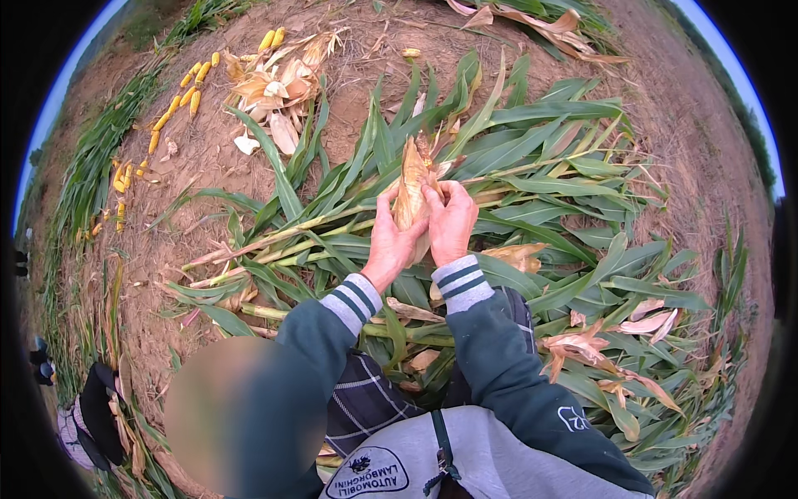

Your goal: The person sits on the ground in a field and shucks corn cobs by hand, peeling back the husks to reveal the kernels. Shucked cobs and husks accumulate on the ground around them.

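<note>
An ear of corn in a dry tan husk (413, 168) is held upright between my two hands. My left hand (394, 240) wraps around its lower left side, with the thumb across the front. The fingers of my right hand (454, 219) pinch the husk's right edge about midway up. Brown silk and a little of the orange kernels (425, 150) show at the tip; the husk covers the rest. Beneath both hands lie cut corn stalks (299, 234) with long green leaves (555, 181).
Husked yellow ears (195, 103) form a line on the soil at the left. A heap of stripped husks (283, 87) lies beyond the stalks, and one ear (410, 53) lies farther right. More dry husks (576, 346) rest among leaves at my right. People (93, 418) are at the left edge.
</note>
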Demonstrator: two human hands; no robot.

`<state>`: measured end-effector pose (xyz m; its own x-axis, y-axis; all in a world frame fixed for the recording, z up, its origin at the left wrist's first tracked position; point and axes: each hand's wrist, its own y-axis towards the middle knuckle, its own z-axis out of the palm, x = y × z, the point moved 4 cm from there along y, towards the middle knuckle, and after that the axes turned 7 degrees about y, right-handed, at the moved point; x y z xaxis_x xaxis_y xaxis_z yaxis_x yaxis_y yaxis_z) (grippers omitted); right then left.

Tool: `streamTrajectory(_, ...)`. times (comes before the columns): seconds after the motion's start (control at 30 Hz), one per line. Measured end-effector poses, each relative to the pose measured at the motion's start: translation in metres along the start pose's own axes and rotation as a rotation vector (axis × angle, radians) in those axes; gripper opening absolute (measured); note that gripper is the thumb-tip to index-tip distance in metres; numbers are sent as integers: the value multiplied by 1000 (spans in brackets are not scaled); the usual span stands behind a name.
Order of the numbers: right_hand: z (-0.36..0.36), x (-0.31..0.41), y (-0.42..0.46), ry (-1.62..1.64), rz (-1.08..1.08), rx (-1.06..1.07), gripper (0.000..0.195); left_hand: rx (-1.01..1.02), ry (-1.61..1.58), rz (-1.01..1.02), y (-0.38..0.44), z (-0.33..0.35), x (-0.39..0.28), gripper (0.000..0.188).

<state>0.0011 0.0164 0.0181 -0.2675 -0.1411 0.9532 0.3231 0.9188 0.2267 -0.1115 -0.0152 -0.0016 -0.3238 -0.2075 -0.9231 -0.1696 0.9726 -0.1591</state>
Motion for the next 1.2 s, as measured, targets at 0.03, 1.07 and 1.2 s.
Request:
streamTrajectory(0.03,-1,4,-2,-6,-55,-41,18,-45,-20,55,2,3,1,63)
streamTrajectory(1.07,3,-4,12,881,182,-143,35,-228,361,358,-17,10,-53,75)
streamTrajectory(1.2,-3,4,14,811,117,-150,28,-165,138,327,-15,12,-48,75)
